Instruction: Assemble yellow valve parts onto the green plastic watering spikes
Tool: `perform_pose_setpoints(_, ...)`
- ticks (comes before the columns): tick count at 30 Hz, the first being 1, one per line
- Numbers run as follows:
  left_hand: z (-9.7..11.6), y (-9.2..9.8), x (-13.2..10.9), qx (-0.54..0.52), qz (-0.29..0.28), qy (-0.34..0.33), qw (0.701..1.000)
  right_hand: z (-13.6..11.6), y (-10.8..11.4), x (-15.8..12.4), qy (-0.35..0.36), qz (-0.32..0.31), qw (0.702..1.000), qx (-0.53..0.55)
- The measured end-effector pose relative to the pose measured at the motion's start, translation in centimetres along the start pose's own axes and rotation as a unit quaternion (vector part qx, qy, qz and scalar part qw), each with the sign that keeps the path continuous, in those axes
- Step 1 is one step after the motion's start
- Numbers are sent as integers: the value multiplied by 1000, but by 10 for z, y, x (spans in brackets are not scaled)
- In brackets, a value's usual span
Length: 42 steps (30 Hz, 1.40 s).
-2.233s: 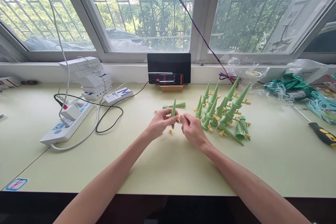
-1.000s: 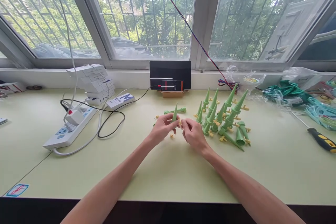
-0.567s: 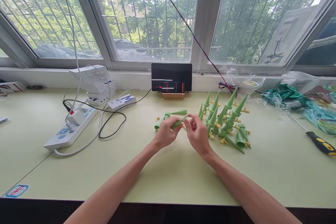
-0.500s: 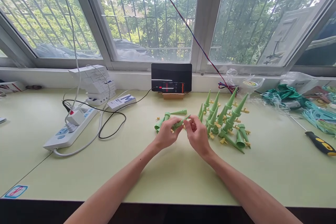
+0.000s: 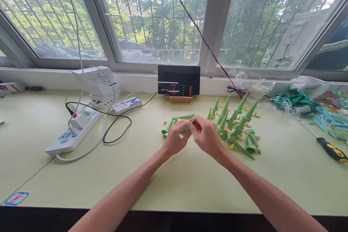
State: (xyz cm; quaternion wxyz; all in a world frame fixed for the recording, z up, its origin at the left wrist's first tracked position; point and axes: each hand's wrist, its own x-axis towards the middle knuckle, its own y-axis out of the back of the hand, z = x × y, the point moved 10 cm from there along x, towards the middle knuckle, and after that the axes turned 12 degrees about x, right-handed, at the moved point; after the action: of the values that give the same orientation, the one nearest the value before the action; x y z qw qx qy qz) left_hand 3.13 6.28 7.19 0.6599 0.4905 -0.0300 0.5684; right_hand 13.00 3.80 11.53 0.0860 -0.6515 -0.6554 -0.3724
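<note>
1. Nearest, two bare forearms reach up from the lower edge over the pale green bench (image 5: 168,185).
2. Left hand (image 5: 176,140): grip closed around the wide end of a green spike (image 5: 186,128). The spike is held just above the bench and lies nearly level, with its point toward the other hand. A small yellow piece (image 5: 180,136) shows at the fingers; I cannot tell whether it sits in the spike.
3. Right hand (image 5: 210,137): grip closed, fingertips pinched at the pointed end of the same spike. Anything else between them is hidden.
4. Just behind the left hand, two loose spikes (image 5: 169,126) lie flat on the bench.
5. Just right of the right hand is a cluster of standing spikes (image 5: 233,117), points up and leaning right, with yellow side pieces. A few fallen spikes (image 5: 248,141) lie at its near edge.
6. Far right, well apart, lies a screwdriver (image 5: 333,150) with a black and yellow handle.
7. Left side: a white power strip (image 5: 63,139) with a white adapter (image 5: 78,120) plugged in, and a black cable (image 5: 116,132) looped beside it.
8. Farther back, a stack of white boxes (image 5: 96,83) stands against the sill. At centre, a phone (image 5: 179,90) rests on a wooden stand in front of a dark screen (image 5: 178,76).
9. Rear right: clear plastic bags (image 5: 296,98) holding green parts.
10. Beyond is a barred window (image 5: 152,14) with trees outside, and a red and blue wire (image 5: 201,32) slants down across it.
</note>
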Motion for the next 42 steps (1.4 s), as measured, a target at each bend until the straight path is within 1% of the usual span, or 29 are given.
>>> perform_pose_setpoints(3,1,5,1,-17,18,13,1000,-22,9,17,27,-33,996,-74)
perform_pose_setpoints(7,-7,13,0,-21,59,49,997,-41,35,53,30,-53,984,-168)
perform_pose_setpoints(11,-15,14,0,-16,69,71,995,-42,63,92,23,-55,972,-226)
perform_pose_setpoints(15,-16,12,0,-12,61,78,995,-30,81,114,7,-52,960,-275)
perform_pose_setpoints(19,-16,11,-1,-10,57,80,995,-12,85,117,-58,-68,948,-305)
perform_pose_setpoints(22,-16,10,-1,-9,54,84,995,3,77,114,-116,-107,940,-303)
perform_pose_setpoints(24,-17,10,-1,-9,51,85,995,12,72,113,-143,-129,935,-298)
perform_pose_setpoints(29,-17,10,0,-6,51,85,995,21,65,113,-152,-146,933,-291)
perform_pose_setpoints(34,-15,10,0,-3,52,85,995,36,67,109,-202,-159,910,-325)
perform_pose_setpoints(38,-15,10,0,-3,50,83,995,42,61,109,-186,-179,909,-326)
perform_pose_setpoints(42,-15,9,0,-4,49,82,995,54,63,106,-230,-173,895,-341)
